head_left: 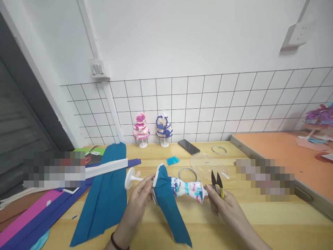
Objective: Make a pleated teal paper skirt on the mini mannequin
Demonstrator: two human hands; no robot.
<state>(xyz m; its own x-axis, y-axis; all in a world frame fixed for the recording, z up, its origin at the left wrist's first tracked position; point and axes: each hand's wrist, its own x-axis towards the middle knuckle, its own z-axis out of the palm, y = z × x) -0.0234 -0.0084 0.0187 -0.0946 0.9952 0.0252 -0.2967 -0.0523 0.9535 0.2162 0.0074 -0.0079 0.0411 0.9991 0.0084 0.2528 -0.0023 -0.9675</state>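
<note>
A small dress-form figure (187, 189) with a white, blue and pink patterned body lies sideways above the table, its white round base (129, 178) to the left. Teal fabric (166, 201) with a white edge wraps round its lower part, and a long strip hangs down toward the front. My left hand (142, 196) is closed round the fabric's edge near the stand. At the figure's neck end, my right hand (221, 201) pinches the tip and also holds small scissors (218, 184) with yellow on the handle, blades apart and pointing up.
Teal cloth (109, 194) and coloured strips lie at left. Two small decorated stands, pink (141, 128) and blue (164, 129), are by the wall. Behind my hands are a phone (188, 147), teal pleated pieces (173, 160), a clear disc (208, 166) and wire coils (188, 174). An orange-topped surface (281, 149) is at right.
</note>
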